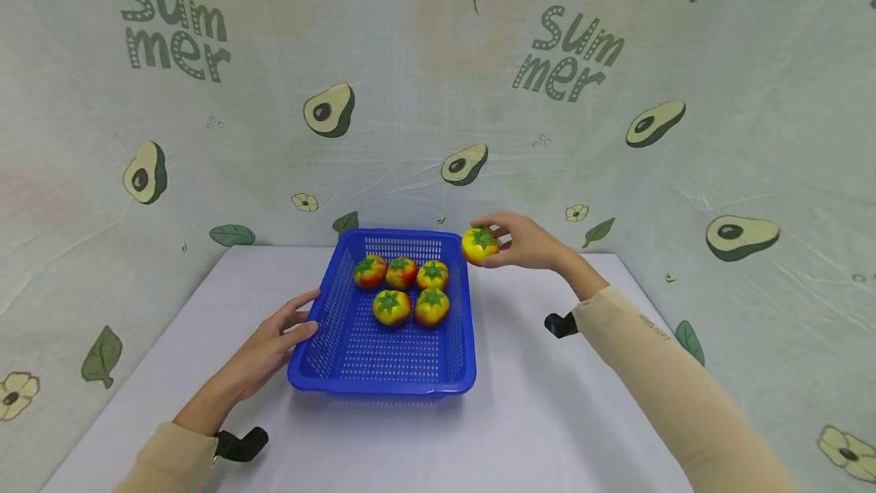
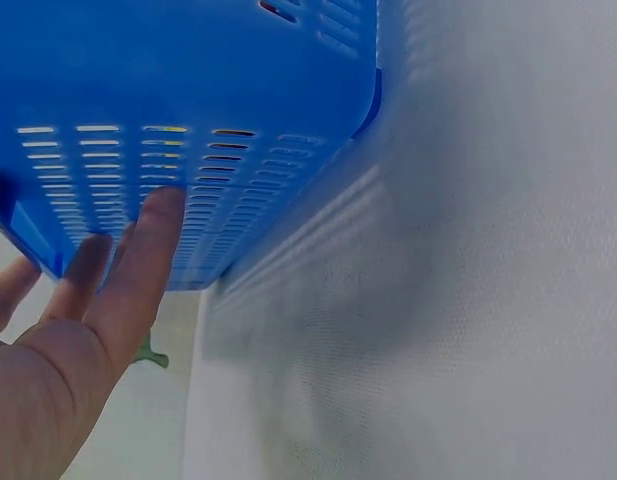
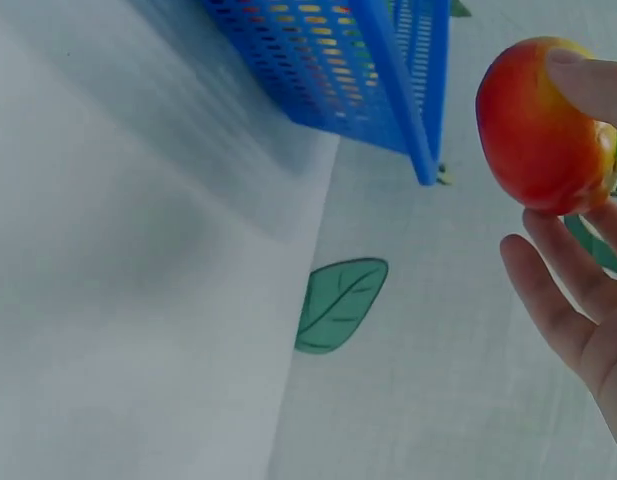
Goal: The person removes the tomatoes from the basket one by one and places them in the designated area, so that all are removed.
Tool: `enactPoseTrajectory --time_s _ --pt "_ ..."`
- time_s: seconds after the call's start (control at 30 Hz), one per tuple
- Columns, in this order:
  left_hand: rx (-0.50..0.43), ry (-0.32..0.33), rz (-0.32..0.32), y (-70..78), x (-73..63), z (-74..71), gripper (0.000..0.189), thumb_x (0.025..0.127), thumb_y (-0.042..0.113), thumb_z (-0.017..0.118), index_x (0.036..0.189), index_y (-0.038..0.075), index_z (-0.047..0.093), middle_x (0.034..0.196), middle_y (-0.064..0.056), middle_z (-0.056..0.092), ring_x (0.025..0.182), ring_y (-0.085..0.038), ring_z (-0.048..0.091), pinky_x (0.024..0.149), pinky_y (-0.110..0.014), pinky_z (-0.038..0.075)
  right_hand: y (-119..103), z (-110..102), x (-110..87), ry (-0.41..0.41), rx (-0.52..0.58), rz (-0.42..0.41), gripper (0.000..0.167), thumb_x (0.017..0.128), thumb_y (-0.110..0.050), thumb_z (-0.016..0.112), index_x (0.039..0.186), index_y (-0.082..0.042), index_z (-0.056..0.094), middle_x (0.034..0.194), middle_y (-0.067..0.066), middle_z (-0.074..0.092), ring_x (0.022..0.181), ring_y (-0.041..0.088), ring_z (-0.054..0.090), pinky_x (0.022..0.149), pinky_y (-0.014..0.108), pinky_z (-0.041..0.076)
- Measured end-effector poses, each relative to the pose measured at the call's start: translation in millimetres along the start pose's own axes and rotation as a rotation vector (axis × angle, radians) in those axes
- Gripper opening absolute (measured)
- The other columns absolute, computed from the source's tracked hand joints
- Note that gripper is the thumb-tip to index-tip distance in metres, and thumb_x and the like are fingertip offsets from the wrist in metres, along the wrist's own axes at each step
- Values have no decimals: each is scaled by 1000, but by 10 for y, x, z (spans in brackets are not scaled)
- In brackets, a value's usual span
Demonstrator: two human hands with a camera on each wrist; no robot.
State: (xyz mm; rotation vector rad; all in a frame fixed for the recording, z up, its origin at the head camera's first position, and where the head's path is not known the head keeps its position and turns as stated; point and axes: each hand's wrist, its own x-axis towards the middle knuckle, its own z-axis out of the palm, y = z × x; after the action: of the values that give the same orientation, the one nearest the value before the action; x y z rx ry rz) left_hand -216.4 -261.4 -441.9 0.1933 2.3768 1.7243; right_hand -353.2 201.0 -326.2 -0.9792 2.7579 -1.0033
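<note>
My right hand [image 1: 523, 240] pinches a yellow-and-red tomato [image 1: 479, 245] with a green star-shaped leaf top, held up beside the back right corner of the blue plastic basket [image 1: 390, 388]. In the right wrist view the thumb presses on one side of the tomato [image 3: 538, 130], with fingers against the other, apart from the basket's rim [image 3: 408, 120]. Inside the basket sit several similar tomatoes [image 1: 391, 308], grouped toward the back and middle. My left hand [image 1: 274, 341] is at the basket's left side, fingers extended; the left wrist view shows fingertips right at its slotted wall [image 2: 108, 100].
The basket stands on a white table [image 1: 547, 402]. Behind and at the sides hangs a pale cloth [image 1: 397, 44] printed with avocados, leaves and lettering. Each wrist carries a small black camera mount [image 1: 561, 325].
</note>
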Motion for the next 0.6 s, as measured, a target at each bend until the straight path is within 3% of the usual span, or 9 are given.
enactPoseTrajectory --time_s 0.6 --pt "-25 -15 -7 -5 8 -16 74 110 37 58 171 24 19 160 -27 34 145 -51 44 113 -65 45 706 76 -223 57 -3 203 69 91 -13 86 152 -7 55 153 18 54 130 43 58 102 50 59"
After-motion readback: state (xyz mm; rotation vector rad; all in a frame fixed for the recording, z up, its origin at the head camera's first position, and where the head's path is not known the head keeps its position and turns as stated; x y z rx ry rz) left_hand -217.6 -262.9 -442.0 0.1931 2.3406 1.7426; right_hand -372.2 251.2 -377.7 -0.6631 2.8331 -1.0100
